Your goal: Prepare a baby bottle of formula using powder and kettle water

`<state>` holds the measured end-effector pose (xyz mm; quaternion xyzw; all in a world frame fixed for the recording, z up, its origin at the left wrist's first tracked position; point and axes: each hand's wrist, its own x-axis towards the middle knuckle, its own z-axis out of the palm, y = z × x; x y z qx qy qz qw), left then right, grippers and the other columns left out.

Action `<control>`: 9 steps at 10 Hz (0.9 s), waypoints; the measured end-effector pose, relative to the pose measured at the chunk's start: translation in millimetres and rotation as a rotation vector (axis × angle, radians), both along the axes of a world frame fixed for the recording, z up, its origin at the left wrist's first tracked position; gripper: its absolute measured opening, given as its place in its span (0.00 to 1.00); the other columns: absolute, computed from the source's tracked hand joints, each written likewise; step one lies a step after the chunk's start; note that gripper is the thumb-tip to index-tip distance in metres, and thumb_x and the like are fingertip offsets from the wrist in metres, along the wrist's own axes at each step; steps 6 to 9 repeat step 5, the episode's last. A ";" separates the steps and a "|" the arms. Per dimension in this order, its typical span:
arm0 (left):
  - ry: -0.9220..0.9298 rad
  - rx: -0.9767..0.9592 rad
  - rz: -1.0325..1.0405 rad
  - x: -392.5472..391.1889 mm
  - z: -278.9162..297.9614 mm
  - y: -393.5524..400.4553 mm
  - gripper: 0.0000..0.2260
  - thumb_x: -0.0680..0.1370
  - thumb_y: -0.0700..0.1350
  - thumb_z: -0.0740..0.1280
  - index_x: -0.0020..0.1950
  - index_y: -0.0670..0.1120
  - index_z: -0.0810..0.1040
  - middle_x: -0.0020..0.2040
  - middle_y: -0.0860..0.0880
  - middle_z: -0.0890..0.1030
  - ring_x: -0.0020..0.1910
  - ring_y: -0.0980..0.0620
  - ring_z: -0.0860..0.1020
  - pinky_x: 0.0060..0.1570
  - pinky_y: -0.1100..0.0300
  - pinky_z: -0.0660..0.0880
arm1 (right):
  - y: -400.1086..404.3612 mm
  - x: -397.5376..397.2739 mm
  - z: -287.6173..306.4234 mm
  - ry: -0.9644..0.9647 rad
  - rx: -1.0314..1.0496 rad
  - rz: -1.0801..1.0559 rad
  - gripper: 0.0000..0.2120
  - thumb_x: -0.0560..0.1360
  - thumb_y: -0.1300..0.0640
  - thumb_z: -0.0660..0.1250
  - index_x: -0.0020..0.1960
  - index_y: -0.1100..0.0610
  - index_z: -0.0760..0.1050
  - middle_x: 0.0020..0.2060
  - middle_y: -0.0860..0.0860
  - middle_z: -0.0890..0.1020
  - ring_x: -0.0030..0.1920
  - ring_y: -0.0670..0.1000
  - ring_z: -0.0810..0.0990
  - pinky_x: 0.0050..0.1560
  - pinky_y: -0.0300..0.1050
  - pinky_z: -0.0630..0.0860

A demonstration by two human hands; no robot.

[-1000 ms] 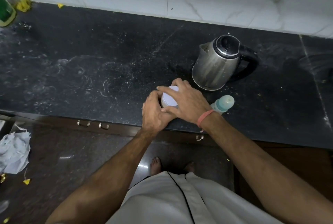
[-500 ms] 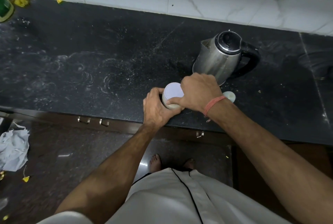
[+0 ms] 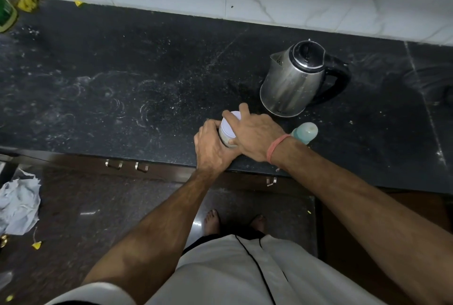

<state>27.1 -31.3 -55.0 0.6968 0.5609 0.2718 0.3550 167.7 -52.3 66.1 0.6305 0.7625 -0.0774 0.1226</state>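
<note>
The right hand [image 3: 255,133] turns on top of the powder jar [image 3: 228,130]. A second ago its fingers [image 3: 232,117] spread across the white lid; half a second ago they were bunched into a fist over its right edge, wrist raised; now they lie flat over the lid again, thumb at the near side. The baby bottle [image 3: 305,132], almost hidden behind the wrist half a second ago, shows again just right of the wrist. The left hand [image 3: 212,147] wraps slightly further round the jar's body.
</note>
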 end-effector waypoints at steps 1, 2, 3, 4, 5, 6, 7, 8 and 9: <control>0.018 0.000 -0.001 1.5 4.3 -0.2 0.34 0.63 0.67 0.83 0.59 0.54 0.71 0.54 0.58 0.77 0.56 0.54 0.75 0.67 0.45 0.71 | 2.2 1.0 -2.0 0.004 0.024 -0.075 0.38 0.81 0.39 0.69 0.85 0.50 0.58 0.71 0.61 0.71 0.53 0.63 0.84 0.52 0.56 0.77; 0.012 -0.029 0.002 3.6 11.4 -0.8 0.35 0.64 0.67 0.82 0.60 0.53 0.72 0.55 0.57 0.76 0.58 0.52 0.75 0.67 0.43 0.73 | 7.1 2.8 2.9 0.041 0.051 -0.120 0.38 0.79 0.34 0.69 0.84 0.46 0.64 0.71 0.56 0.76 0.60 0.61 0.83 0.57 0.56 0.76; 0.021 -0.035 -0.004 3.8 20.4 -9.7 0.45 0.65 0.70 0.80 0.73 0.50 0.70 0.67 0.54 0.75 0.71 0.48 0.74 0.74 0.44 0.69 | -10.4 5.4 8.0 0.204 0.128 -0.219 0.39 0.77 0.28 0.67 0.83 0.44 0.66 0.71 0.51 0.76 0.65 0.57 0.79 0.61 0.58 0.79; 0.031 0.107 -0.021 1.6 24.7 -10.7 0.58 0.67 0.78 0.73 0.87 0.46 0.59 0.82 0.48 0.68 0.83 0.46 0.65 0.82 0.41 0.61 | -43.2 26.0 6.7 0.256 0.449 -0.341 0.30 0.80 0.34 0.66 0.77 0.48 0.74 0.64 0.50 0.78 0.62 0.55 0.75 0.59 0.55 0.79; 0.071 0.286 -0.061 6.4 46.0 -3.9 0.53 0.76 0.76 0.66 0.89 0.44 0.55 0.88 0.46 0.61 0.88 0.45 0.56 0.84 0.36 0.55 | -68.9 54.5 8.2 0.247 0.678 -0.542 0.28 0.81 0.37 0.68 0.76 0.50 0.75 0.69 0.53 0.77 0.66 0.57 0.73 0.65 0.58 0.76; 0.071 0.286 -0.061 6.4 46.0 -3.9 0.53 0.76 0.76 0.66 0.89 0.44 0.55 0.88 0.46 0.61 0.88 0.45 0.56 0.84 0.36 0.55 | -68.9 54.5 8.2 0.247 0.678 -0.542 0.28 0.81 0.37 0.68 0.76 0.50 0.75 0.69 0.53 0.77 0.66 0.57 0.73 0.65 0.58 0.76; 0.071 0.286 -0.061 6.4 46.0 -3.9 0.53 0.76 0.76 0.66 0.89 0.44 0.55 0.88 0.46 0.61 0.88 0.45 0.56 0.84 0.36 0.55 | -68.9 54.5 8.2 0.247 0.678 -0.542 0.28 0.81 0.37 0.68 0.76 0.50 0.75 0.69 0.53 0.77 0.66 0.57 0.73 0.65 0.58 0.76; 0.071 0.286 -0.061 6.4 46.0 -3.9 0.53 0.76 0.76 0.66 0.89 0.44 0.55 0.88 0.46 0.61 0.88 0.45 0.56 0.84 0.36 0.55 | -68.9 54.5 8.2 0.247 0.678 -0.542 0.28 0.81 0.37 0.68 0.76 0.50 0.75 0.69 0.53 0.77 0.66 0.57 0.73 0.65 0.58 0.76; 0.071 0.286 -0.061 6.4 46.0 -3.9 0.53 0.76 0.76 0.66 0.89 0.44 0.55 0.88 0.46 0.61 0.88 0.45 0.56 0.84 0.36 0.55 | -68.9 54.5 8.2 0.247 0.678 -0.542 0.28 0.81 0.37 0.68 0.76 0.50 0.75 0.69 0.53 0.77 0.66 0.57 0.73 0.65 0.58 0.76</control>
